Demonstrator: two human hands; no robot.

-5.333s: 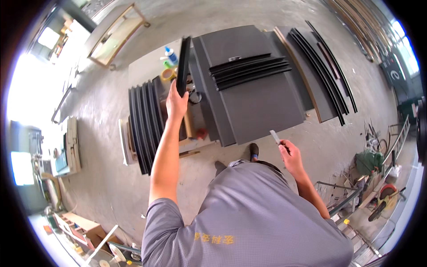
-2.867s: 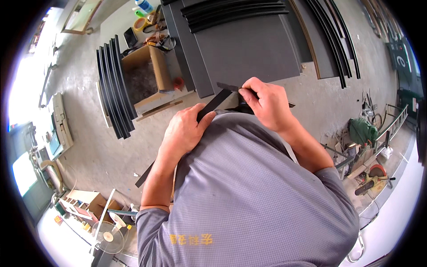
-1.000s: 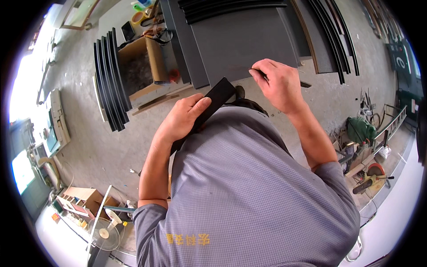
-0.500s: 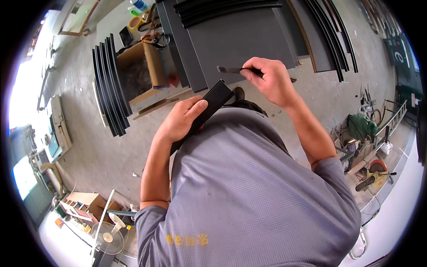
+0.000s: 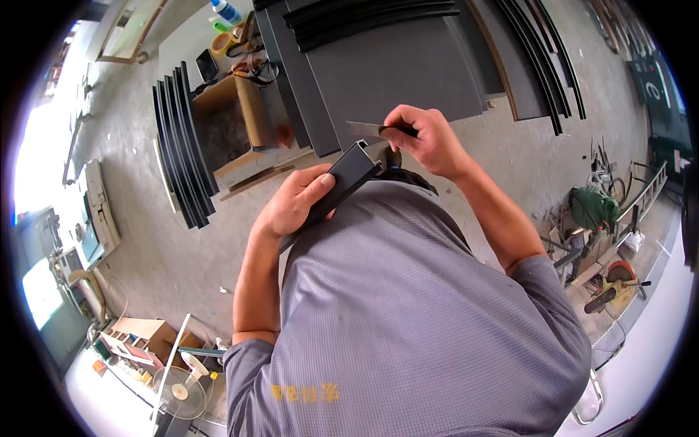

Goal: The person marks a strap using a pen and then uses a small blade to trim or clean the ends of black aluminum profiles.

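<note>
Left hand [image 5: 295, 200]: I read the grip as clamped around a black profile [image 5: 351, 175], held slantwise before the torso, far end exposed. Right hand [image 5: 428, 142]: fingers pinched together on a thin blade [image 5: 364, 129], pointing left, just beyond that end; gap visible. Farther out I log grey panels [image 5: 400, 76] bearing black strips [image 5: 378, 22]; leftward, a cardboard box [image 5: 255, 113].

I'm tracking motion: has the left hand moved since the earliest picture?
Yes, toward the body: the left hand, seen over the cardboard box then, is now on that box's near side, to its right.
</note>
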